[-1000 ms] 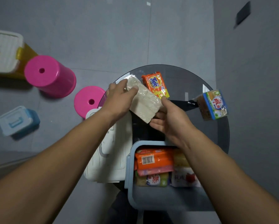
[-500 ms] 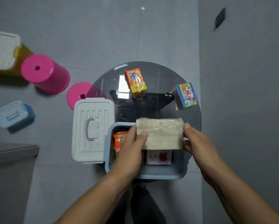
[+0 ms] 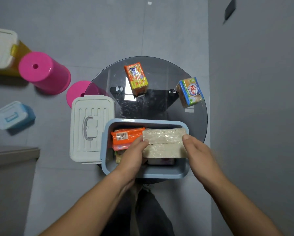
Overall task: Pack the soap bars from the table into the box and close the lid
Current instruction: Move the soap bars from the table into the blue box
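I see both hands down at the blue box (image 3: 143, 174), which sits open at the near edge of the round glass table (image 3: 160, 68). My left hand (image 3: 134, 155) has its fingers closed on the left end of a pale wrapped soap block (image 3: 164, 142), and my right hand (image 3: 196, 150) presses its thumb and fingers against the right end, so the block is pinched between the two. The block lies flat and lengthwise inside the box, along its far wall on the right side, on top of other packs; whether it rests on them fully I cannot tell. To its left in the box lies an orange soap (image 3: 126, 136) with a barcode facing up, touching the block's end. More packs show under the hands, too hidden to name.

Two bars remain out on the glass: an orange-yellow bar (image 3: 137, 79) near the far middle, and a blue-green bar (image 3: 190, 91) near the right rim, well apart from each other. The white lid (image 3: 91, 126) lies handle up just left of the box, touching its side
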`<state>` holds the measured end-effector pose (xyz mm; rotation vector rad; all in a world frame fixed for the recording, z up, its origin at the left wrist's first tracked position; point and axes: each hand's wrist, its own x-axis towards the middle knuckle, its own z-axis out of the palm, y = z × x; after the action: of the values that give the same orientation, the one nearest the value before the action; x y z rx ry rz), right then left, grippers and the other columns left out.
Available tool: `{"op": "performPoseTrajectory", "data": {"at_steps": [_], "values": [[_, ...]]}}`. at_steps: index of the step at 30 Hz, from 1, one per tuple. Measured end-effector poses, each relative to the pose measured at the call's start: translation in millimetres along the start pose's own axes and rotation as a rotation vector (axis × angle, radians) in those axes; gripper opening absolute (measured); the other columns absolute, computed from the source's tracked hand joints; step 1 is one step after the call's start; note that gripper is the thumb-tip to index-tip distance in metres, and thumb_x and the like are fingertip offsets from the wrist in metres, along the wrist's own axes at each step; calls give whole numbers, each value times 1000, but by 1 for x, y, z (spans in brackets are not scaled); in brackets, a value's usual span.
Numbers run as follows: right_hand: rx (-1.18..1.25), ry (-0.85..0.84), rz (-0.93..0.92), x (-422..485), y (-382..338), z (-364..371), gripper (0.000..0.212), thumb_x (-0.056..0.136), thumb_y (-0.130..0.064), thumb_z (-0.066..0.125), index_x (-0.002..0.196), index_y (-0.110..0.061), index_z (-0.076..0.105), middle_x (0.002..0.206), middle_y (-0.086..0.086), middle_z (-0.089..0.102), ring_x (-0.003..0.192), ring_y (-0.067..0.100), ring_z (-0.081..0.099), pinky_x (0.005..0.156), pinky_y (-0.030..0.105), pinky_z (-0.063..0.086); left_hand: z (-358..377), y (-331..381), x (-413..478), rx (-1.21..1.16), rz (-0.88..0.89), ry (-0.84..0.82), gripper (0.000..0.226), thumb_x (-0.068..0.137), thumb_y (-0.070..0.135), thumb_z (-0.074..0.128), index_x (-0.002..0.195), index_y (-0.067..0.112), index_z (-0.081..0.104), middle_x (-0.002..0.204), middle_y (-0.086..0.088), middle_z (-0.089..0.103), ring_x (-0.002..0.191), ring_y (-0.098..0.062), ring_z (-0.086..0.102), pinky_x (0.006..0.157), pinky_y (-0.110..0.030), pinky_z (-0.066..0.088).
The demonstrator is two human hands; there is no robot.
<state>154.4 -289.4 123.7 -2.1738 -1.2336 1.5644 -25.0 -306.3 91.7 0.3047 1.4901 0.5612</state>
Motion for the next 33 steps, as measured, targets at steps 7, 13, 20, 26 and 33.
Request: {"op": "performPoseTrajectory", "data": {"at_steps": [7, 13, 20, 26, 33], "values": [[-18, 20, 3, 11, 2, 11, 24, 103, -47, 39, 114, -35, 56, 117, -5, 60, 110, 15, 54, 91, 34, 41, 4, 11, 4, 57, 5, -35, 31, 107, 19, 41, 114, 25, 71, 109, 7, 78, 102, -10, 71, 75, -24, 50], [-93, 91, 36, 27, 13, 25, 53, 99, -55, 34, 130, -22, 62, 137, 2, 48, 129, 24, 47, 113, 45, 37, 3, 6, 16, 43, 20, -25, 32, 105, 16, 41, 116, 23, 70, 108, 3, 78, 96, -11, 72, 68, -19, 53], [-79, 124, 79, 36, 13, 34, 47, 102, -50, 36, 112, -16, 66, 126, 6, 42, 129, 30, 42, 112, 41, 35, 9, -20, 44, 58, 24, 58, 41, 85, 36, 50, 118, 45, 72, 140, -5, 61, 120, -23, 65, 106, -46, 52], [29, 114, 40, 30, 14, 66, 47, 100, -52, 32, 104, -20, 66, 119, 4, 57, 112, 22, 55, 105, 40, 43, 7, -3, 25, 87, 49, 33, 40, 99, 13, 41, 119, 25, 74, 117, 3, 79, 110, -15, 72, 95, -31, 57], [303, 120, 98, 28, 27, 64, 38, 104, -46, 42, 117, -23, 70, 121, -3, 71, 114, 16, 65, 105, 37, 48, -9, 5, 16, 228, 22, -63, 41, 108, 16, 34, 87, 38, 62, 100, 16, 68, 96, -4, 62, 82, -23, 46]]}}
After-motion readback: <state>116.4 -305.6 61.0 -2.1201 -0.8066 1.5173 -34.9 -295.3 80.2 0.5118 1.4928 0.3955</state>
